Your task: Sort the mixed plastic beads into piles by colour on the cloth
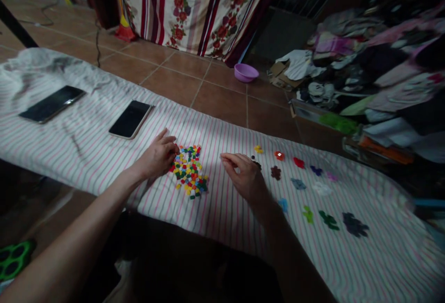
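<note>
A mixed heap of small colourful pieces (pixel 191 168), too small to name, lies on the striped cloth. At its left edge is my left hand (pixel 158 157), with bent fingers closed against the outermost pieces; what they pinch is hidden. My right hand (pixel 243 178) hovers over the cloth right of the heap, thumb and fingers drawn together, and I cannot make out anything between them. Partly behind it sits a small dark group (pixel 256 164). Farther right lie single-colour groups: yellow (pixel 258 149), orange (pixel 278 155), red (pixel 298 162), brown (pixel 276 172), dark green (pixel 328 220) and black (pixel 354 224), among several others.
A phone (pixel 131 119) and a larger dark tablet-like device (pixel 53 104) lie left on the striped cloth (pixel 222 219). Beyond the far edge, a purple basin (pixel 246 72) stands on the tiled floor. Piled clothes (pixel 392 66) fill the right side, near a floral curtain (pixel 194 6).
</note>
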The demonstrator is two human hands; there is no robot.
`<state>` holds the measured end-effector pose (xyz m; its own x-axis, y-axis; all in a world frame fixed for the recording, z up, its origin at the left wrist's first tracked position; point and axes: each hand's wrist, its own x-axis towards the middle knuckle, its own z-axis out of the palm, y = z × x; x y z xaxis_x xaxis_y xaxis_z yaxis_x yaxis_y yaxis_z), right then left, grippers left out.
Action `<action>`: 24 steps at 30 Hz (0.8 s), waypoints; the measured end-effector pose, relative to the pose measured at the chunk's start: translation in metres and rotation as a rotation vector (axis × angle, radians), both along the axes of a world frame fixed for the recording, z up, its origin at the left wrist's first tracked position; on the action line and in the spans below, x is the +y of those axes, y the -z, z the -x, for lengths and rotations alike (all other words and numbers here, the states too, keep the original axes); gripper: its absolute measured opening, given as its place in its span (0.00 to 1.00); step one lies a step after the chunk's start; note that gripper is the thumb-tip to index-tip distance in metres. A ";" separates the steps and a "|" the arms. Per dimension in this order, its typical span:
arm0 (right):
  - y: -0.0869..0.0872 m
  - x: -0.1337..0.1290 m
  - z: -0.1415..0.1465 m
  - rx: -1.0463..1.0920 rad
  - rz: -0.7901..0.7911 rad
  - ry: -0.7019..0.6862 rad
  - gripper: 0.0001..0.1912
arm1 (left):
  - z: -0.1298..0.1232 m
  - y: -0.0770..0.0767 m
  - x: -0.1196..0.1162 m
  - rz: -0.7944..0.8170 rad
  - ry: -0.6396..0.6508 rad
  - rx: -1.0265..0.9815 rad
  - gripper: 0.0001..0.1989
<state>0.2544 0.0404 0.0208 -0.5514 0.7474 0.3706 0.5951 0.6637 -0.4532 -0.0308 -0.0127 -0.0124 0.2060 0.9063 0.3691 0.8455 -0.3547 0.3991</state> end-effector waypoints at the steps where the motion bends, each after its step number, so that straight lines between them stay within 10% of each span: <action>1: 0.001 -0.002 0.005 0.004 -0.012 -0.021 0.13 | -0.001 0.000 -0.001 0.000 0.003 0.003 0.09; 24: 0.010 -0.009 0.050 -0.003 -0.068 -0.170 0.12 | -0.014 -0.012 0.000 -0.025 -0.050 0.008 0.09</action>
